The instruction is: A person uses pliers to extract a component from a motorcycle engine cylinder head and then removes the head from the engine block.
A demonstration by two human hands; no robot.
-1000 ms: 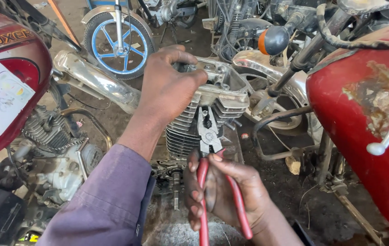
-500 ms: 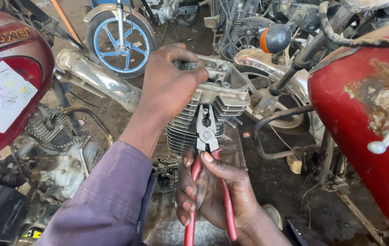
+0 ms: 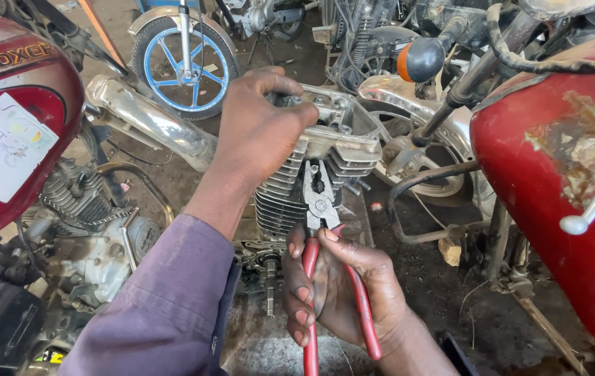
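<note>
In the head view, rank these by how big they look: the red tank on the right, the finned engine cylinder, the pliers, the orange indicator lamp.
1. Red tank, though it is nearest the camera.
2. Engine cylinder.
3. Pliers, partly hidden in the right hand.
4. Indicator lamp.

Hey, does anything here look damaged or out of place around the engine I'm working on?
Yes. The red motorcycle fuel tank on the right has a rusty patch of flaked paint on top. The finned grey engine cylinder stands off any bike, the left hand on its head, and the right hand holds red-handled pliers against its fins.
</note>
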